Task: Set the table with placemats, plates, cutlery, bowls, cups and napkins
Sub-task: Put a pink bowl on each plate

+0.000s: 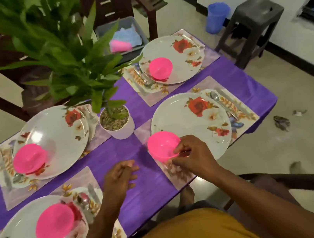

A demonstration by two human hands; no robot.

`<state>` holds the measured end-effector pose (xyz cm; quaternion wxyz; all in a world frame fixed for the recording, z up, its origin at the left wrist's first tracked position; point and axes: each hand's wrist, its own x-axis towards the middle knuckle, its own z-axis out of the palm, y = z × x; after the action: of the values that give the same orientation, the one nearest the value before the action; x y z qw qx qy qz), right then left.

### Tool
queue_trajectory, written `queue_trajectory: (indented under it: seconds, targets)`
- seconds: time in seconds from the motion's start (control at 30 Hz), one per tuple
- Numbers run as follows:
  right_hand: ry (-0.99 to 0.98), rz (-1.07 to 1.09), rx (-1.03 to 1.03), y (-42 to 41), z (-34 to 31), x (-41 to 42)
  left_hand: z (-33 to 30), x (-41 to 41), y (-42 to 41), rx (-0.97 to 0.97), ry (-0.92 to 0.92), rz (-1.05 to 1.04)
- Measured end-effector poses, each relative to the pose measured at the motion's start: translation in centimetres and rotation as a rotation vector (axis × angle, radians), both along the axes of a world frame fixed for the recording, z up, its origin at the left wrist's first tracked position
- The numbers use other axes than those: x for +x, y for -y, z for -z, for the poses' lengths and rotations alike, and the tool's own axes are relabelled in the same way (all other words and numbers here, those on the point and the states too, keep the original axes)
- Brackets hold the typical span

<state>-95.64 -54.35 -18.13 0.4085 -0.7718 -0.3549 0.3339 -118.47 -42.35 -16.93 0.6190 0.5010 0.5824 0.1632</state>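
Observation:
My right hand (190,154) pinches the near rim of a pink bowl (162,145) at the near left edge of a rose-patterned plate (193,123) on a placemat (239,104). My left hand (118,177) hovers over the purple tablecloth (139,184) with fingers loosely curled and nothing in it. Three other plates each carry a pink bowl: far right (159,68), left (29,158), near left (54,223). A spoon and knife (221,103) lie right of the near right plate. More cutlery (86,198) lies beside the near left plate.
A potted plant (117,122) stands mid-table, its leaves covering the far left. A grey bin (134,25) with pink cups and blue cloth sits on a chair beyond. A dark stool (250,27) and blue jug (217,17) stand on the floor right. Chair arm near right.

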Motion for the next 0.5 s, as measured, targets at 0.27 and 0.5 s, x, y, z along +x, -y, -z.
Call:
queue_trajectory:
  seconds: [0.27,0.5]
  targets:
    - [0.075,0.065,0.035,-0.3,0.1,3.1,0.5,4.4,-1.5,0.041,0.058,0.071]
    - [0.137,0.159,0.054,0.6,-0.1,4.1,1.1,6.8,-2.1,-0.008,0.097,0.144]
